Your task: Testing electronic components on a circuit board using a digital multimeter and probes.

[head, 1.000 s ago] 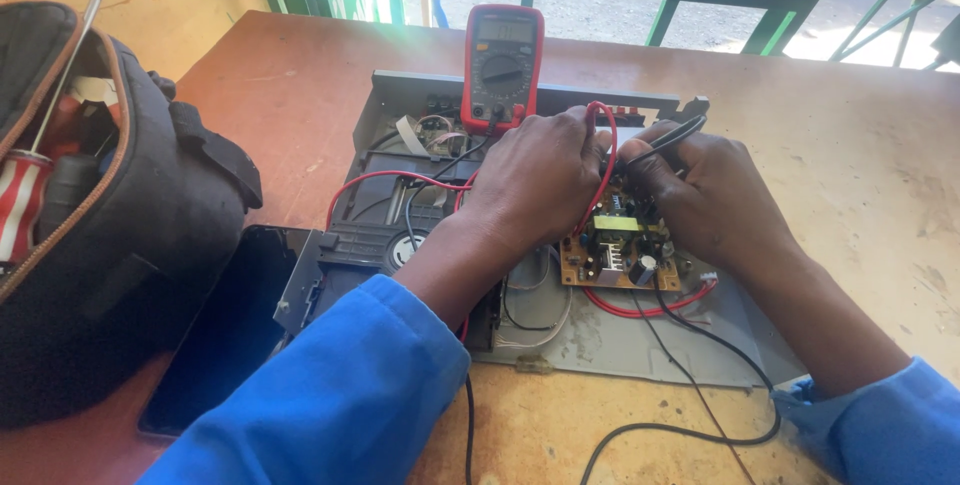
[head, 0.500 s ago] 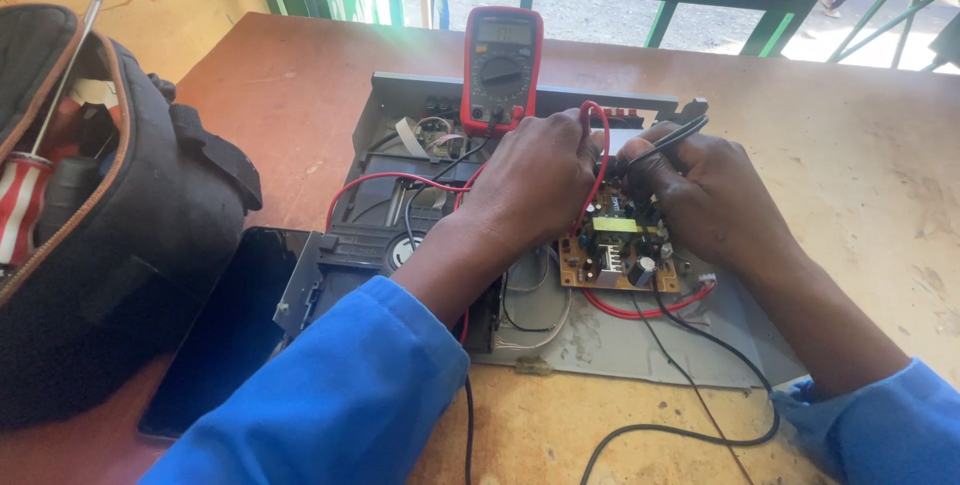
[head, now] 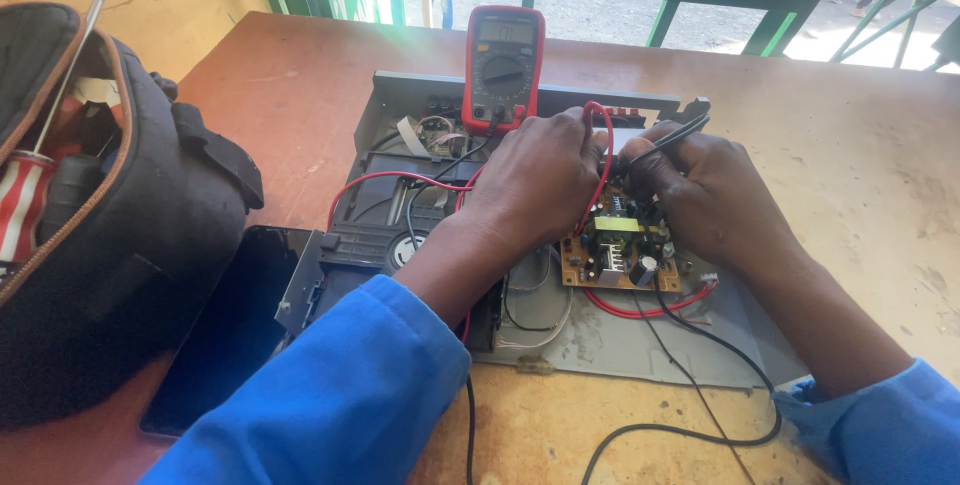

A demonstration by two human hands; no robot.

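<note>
We probe the circuit board (head: 620, 250), left hand (head: 535, 180) pinching the red lead (head: 606, 150), right hand (head: 715, 195) gripping the black probe (head: 672, 132); next needs steady tips and a glance at the multimeter (head: 503, 65) at 12 o'clock.

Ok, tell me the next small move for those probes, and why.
Probably look up at the red multimeter: both hands, left hand and right hand, already hold probes down at the brown circuit board, so a reading seems due.

My worn brown table (head: 880, 175) bears the opened grey chassis (head: 640, 345), black tool bag (head: 120, 245) and a dark flat cover (head: 225, 335).
</note>
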